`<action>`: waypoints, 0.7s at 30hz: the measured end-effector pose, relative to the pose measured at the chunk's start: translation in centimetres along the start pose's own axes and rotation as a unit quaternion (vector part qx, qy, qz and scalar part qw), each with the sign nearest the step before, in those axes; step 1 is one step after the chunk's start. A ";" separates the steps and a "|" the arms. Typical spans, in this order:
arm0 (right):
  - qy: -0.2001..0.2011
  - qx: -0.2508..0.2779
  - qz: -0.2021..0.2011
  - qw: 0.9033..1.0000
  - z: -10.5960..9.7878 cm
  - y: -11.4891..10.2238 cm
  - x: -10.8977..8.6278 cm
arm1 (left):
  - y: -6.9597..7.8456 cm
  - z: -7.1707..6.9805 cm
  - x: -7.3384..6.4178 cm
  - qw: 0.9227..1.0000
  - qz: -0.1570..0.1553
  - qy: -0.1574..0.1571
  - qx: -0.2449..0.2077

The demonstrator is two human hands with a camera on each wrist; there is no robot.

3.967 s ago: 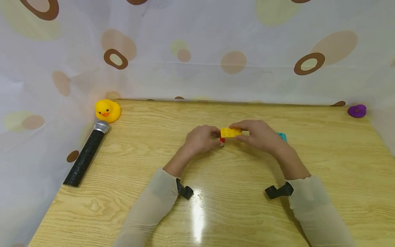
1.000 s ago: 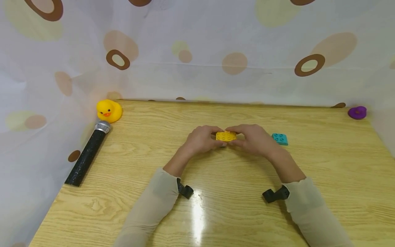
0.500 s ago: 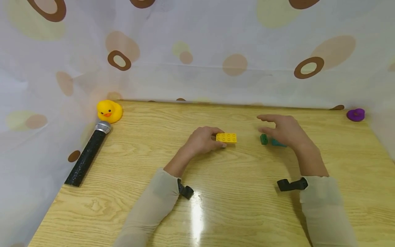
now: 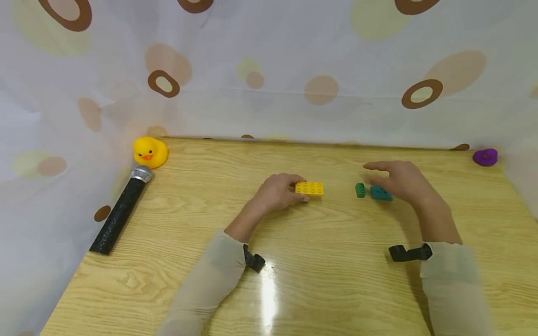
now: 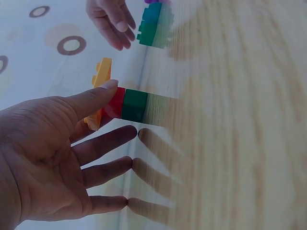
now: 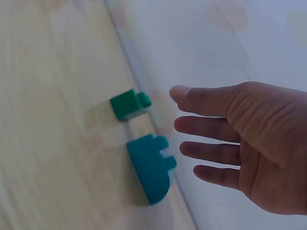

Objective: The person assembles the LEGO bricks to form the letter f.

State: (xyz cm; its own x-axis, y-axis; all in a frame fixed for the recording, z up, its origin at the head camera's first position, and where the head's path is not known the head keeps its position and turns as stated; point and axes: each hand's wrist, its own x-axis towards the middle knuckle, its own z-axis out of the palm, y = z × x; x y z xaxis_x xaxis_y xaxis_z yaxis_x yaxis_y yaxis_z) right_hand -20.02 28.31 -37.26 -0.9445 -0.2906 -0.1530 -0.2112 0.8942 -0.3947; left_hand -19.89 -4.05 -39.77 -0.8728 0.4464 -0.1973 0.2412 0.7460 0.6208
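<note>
My left hand [image 4: 275,192] pinches a small brick stack between thumb and forefinger, its other fingers reaching down to the table. A long yellow brick [image 4: 309,188] lies across the top of the stack. Below it, in the left wrist view, come a red brick [image 5: 114,103] and a green brick [image 5: 134,105] at the table. My right hand [image 4: 403,179] hovers with fingers apart, holding nothing. Under and beside it lie a teal brick [image 6: 148,167] with a curved end and a small green brick [image 6: 127,105], with a narrow gap between them.
On the left of the wooden table [image 4: 319,280], a yellow rubber duck [image 4: 150,152] stands by the head of a black microphone [image 4: 122,210]. A purple rubber duck [image 4: 485,157] sits in the far right corner. A patterned sheet [image 4: 269,70] hangs behind the table.
The right hand has set the yellow brick on the red one, let go and moved right, above the teal brick. The small green brick has come into sight. The left hand has stayed put.
</note>
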 end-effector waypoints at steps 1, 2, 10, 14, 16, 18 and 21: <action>-0.004 0.001 0.002 1.000 0.1 0.2 -0.2 | 0.0 0.1 0.0 1.000 0.000 0.001 -0.001; -0.007 0.001 0.003 1.000 0.2 0.3 -0.3 | 0.0 0.1 0.0 1.000 -0.001 0.001 0.001; -0.011 0.006 -0.036 0.999 1.8 1.2 -1.1 | -0.1 0.1 0.0 1.000 -0.005 0.002 0.004; -0.005 0.019 -0.046 0.999 2.4 1.2 -1.1 | -0.1 0.2 0.0 1.000 -0.004 0.006 0.001; -0.003 0.021 -0.049 0.999 2.6 1.2 -1.1 | -0.1 0.2 -0.1 1.000 -0.004 0.006 0.001; -0.002 0.020 -0.053 0.998 2.8 1.2 -1.0 | 0.0 0.3 0.0 1.000 -0.006 0.007 0.002; -0.003 0.018 -0.052 0.998 3.1 1.1 -0.8 | 0.1 0.4 0.0 1.000 -0.010 0.007 0.004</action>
State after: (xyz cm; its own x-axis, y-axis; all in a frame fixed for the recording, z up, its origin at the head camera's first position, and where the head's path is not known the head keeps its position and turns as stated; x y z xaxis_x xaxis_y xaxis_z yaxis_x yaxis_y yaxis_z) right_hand -18.69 28.50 -40.36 -0.9165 -0.3832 -0.1151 -0.2985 0.8463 -0.4411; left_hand -19.69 -3.83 -40.01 -0.8834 0.4239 -0.1999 0.2258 0.7586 0.6112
